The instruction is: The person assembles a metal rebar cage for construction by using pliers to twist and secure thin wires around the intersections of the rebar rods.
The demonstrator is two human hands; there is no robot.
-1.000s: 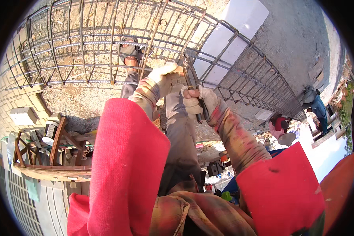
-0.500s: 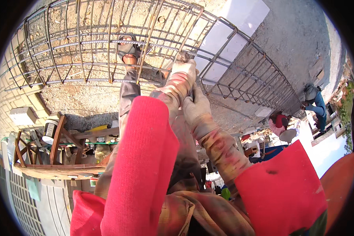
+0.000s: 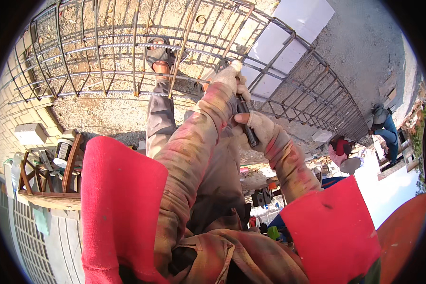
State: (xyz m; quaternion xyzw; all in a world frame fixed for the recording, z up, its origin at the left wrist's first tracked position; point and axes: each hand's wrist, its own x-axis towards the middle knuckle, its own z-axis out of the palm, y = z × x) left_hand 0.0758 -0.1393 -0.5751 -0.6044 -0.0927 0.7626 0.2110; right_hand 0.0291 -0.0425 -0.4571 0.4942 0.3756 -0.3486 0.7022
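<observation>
A long rebar cage (image 3: 175, 47) of ribbed bars and rectangular ties stretches across the far side. My left hand (image 3: 228, 78), in a pale glove, is closed at the cage's near bars; what its fingers hold is hidden. Just below and to the right, my right hand (image 3: 262, 128) grips a hand tool with a dark handle (image 3: 247, 127). The bare tip of the right thumb lies against this handle. The tool's upper end runs up beside my left hand, and its head cannot be made out.
Under the cage lie pale boards (image 3: 277, 52). My sandalled foot (image 3: 157, 54) stands on gravel beneath the bars. At left are a concrete block (image 3: 31, 134), a bucket (image 3: 63, 152) and a wooden frame (image 3: 47, 201). Two people (image 3: 383, 128) (image 3: 341, 149) are near the cage's far right end.
My right hand has moved down and right, away from my left wrist, bringing the dark handle into sight. My left forearm has swung left at the elbow. The view has shifted slightly.
</observation>
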